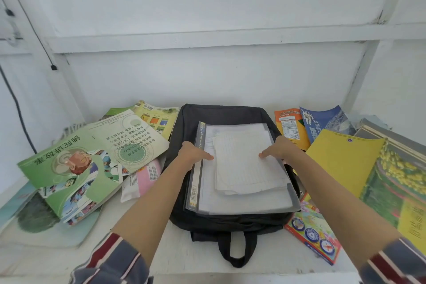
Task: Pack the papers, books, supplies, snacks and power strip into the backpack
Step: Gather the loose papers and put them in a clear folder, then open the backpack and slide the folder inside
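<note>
Looks down on a black backpack (230, 223) lying flat in the middle of a white surface (175, 251), carry handle toward the viewer. Shows a clear folder (244, 207) resting on top of it, with loose lined papers (244, 163) stacked on the folder.

Holds the folder at both side edges: left hand (193, 153) on the left edge, right hand (277, 148) on the right, each with a thumb laid flat over the top and the other fingers hidden below the edge, so likely pinching from beneath.

Leaves the rest unpacked around the bag: a green book (76, 163) and a pink packet (143, 180) to the left, an orange packet (290, 127), a blue book (325, 122), a yellow book (343, 161) and a colourful box (313, 235) to the right. Cannot make out a power strip.

Seems to be the papers step, very early in the task. Cannot tell whether the bag is unzipped. Next probably calls for keeping the loose sheets square, opening the main compartment and sliding the stack in flat.
</note>
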{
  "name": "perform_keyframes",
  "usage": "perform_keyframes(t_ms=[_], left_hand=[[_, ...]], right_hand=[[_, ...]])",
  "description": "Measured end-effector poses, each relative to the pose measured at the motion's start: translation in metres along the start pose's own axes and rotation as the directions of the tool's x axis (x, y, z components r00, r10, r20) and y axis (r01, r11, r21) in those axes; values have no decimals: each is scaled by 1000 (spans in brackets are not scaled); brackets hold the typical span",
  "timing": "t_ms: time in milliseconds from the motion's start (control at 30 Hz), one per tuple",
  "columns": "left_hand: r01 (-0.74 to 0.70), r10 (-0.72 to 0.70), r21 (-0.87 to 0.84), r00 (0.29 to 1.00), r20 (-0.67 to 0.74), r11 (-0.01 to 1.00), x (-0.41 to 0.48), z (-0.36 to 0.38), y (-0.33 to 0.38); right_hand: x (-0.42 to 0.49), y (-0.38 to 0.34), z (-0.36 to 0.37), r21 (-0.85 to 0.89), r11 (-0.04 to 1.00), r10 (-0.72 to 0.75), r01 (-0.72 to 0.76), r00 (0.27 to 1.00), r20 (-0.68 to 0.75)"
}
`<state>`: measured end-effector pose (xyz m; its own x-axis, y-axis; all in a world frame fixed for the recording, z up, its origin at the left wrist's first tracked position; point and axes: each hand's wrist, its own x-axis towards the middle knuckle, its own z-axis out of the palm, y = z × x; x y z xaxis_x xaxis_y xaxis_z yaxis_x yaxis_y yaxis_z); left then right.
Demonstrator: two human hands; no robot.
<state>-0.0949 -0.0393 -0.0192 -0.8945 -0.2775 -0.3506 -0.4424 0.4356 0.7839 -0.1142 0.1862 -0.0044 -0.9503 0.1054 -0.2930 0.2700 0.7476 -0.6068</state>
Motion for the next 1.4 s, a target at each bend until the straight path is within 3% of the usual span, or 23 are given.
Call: perform_keyframes(t_ms=[200, 433, 633, 733, 867, 1200, 1400], left_hand=[[94, -75, -117, 984, 159, 989, -6, -5, 2], [65, -35, -177, 986, 166, 982, -9, -10, 2], [-34, 96, -317, 978, 184, 948, -18, -15, 22], [-123, 224, -413, 953, 204, 902, -29, -10, 48], [-172, 322, -482, 914, 248, 859, -38, 22, 80], [-268, 525, -607, 798, 295, 748, -58, 156, 117], [-302, 488, -477, 807, 333, 825, -50, 203, 128]], right_hand=[[10, 10, -2, 272, 962, 2, -15, 999, 48], [5, 15, -10, 633, 773, -175, -30, 950, 259], [-1, 22, -22, 762, 648, -189, 17, 972, 139], [-5, 29, -50, 771, 632, -227, 81, 970, 85], [-16, 51, -95, 730, 675, -163, 113, 987, -1], [-33, 152, -177, 643, 765, 27, 33, 996, -84], [-14, 177, -202, 585, 811, 43, 5, 997, -68]])
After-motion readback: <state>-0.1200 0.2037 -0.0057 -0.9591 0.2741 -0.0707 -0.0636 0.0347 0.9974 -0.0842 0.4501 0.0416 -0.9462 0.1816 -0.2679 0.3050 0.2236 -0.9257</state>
